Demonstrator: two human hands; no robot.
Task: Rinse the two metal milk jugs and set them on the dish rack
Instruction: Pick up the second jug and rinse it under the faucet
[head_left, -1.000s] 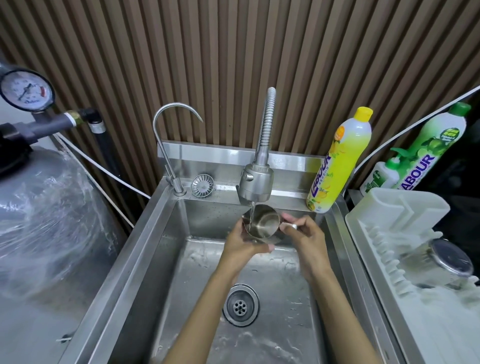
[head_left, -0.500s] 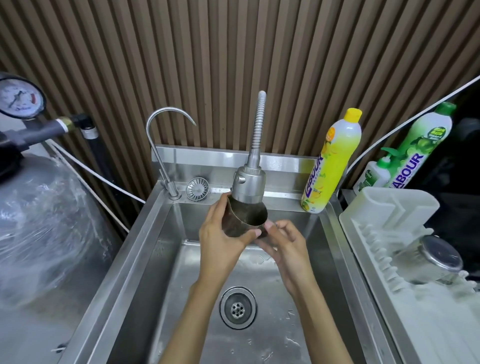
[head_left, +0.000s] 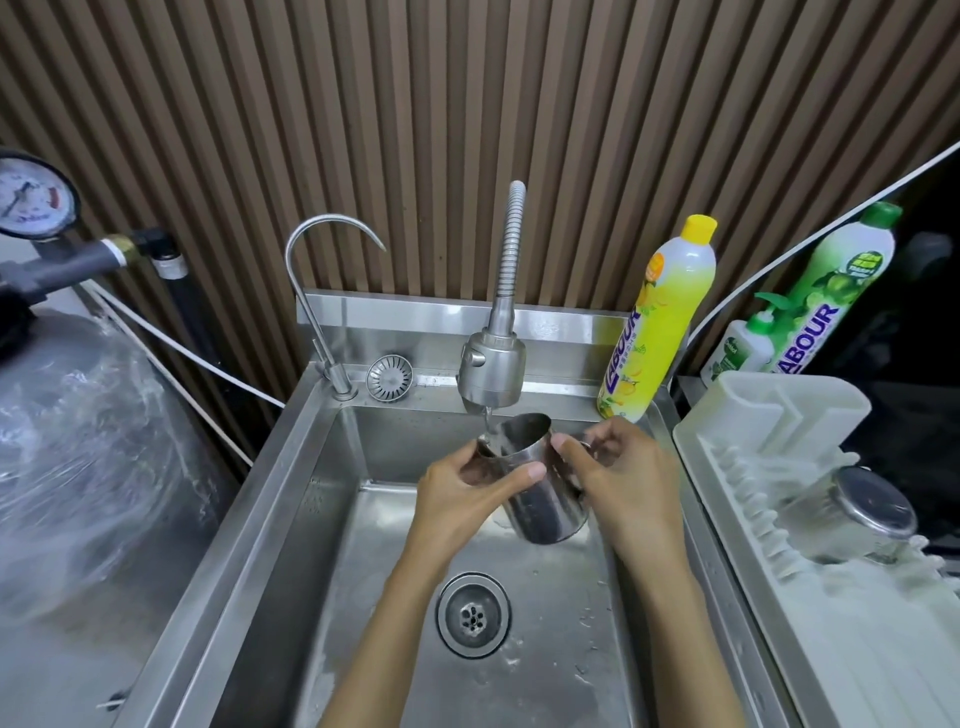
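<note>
Left hand (head_left: 457, 499) wraps the milk jug (head_left: 540, 504), right hand (head_left: 623, 478) curls round its handle, centre frame under the faucet (head_left: 491, 374). Tilting and turning it should let water sweep every wall. Jug 2 (head_left: 852, 519) rests on the dish rack (head_left: 753, 415), right.

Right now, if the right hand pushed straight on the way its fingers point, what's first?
The milk jug that the right hand holds; the left hand lies just beyond, probably.

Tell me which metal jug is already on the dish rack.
The rack jug, resting untouched on the white dish rack with its base towards the camera. The other jug is gripped by the left hand and right hand under the tap.
</note>
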